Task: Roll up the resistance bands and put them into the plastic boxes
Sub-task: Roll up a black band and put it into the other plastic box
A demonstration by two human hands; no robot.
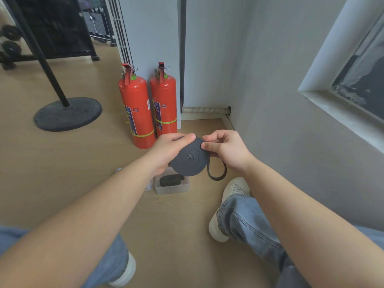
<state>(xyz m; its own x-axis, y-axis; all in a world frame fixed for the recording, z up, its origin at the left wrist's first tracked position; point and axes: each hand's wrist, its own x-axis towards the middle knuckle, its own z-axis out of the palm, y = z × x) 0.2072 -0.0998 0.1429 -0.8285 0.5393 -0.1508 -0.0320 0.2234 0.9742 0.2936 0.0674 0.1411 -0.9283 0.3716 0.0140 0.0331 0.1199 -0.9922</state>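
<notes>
A dark grey resistance band (190, 161) is wound into a flat coil held in the air between both hands. My left hand (169, 151) grips the coil's left side, thumb across its top edge. My right hand (225, 149) pinches the coil's upper right edge, and a short loose loop of the band hangs below it. On the floor beneath stands a clear plastic box (172, 189) with a rolled black band (171, 180) inside. A second clear box (148, 187) peeks out behind my left forearm, mostly hidden.
Two red fire extinguishers (145, 109) stand by a white panel behind the boxes. A black round stand base (67, 114) lies at the left. A grey wall (291, 142) runs along the right. My legs and white shoes (226, 206) flank the wooden floor.
</notes>
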